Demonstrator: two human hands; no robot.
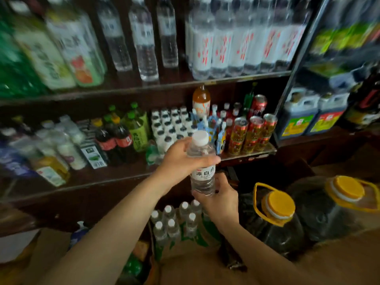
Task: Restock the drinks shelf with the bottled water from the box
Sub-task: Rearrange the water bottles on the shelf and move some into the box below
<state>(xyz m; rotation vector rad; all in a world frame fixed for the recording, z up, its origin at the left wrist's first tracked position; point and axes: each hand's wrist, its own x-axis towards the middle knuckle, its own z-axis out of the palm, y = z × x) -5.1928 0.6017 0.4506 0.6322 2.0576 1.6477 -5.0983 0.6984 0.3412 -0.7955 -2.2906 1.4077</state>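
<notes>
Holding a water bottle (202, 163) upright at the centre of the frame, both hands have their fingers curled round it. The right hand (219, 199) cups the base from below, and the left hand (185, 161) wraps the shoulder just under the white cap, above the white label. The two bare forearms come up from the bottom edge of the frame.

Directly beneath the held bottle, at lower centre, an open cardboard box (185, 258) holds a cluster of the same white-capped bottles (174, 221), standing upright and packed touching one another. To the right of the box stand two large clear jugs (281, 221) with yellow lids and yellow handles, one beside the other, with a brown cardboard surface below them in the lower right corner.

Behind the hands runs a dark wooden shelf (86, 182). On it, from left to right, stand blurred pale bottles, dark cola bottles (115, 140) with red labels, green-capped tea bottles, a dense block of small white bottles (170, 126), and red cans (253, 134) stacked at the shelf's right end. An orange-topped bottle rises behind the small white ones.

On the shelf above, across the top of the frame, there is a tight row of clear water bottles with red lettering (236, 44) at upper right, three spaced clear bottles at upper centre, and green-labelled juice bottles at upper left, all blurred. At the far right, dark jugs (310, 114) with bright labels sit on a separate rack.
</notes>
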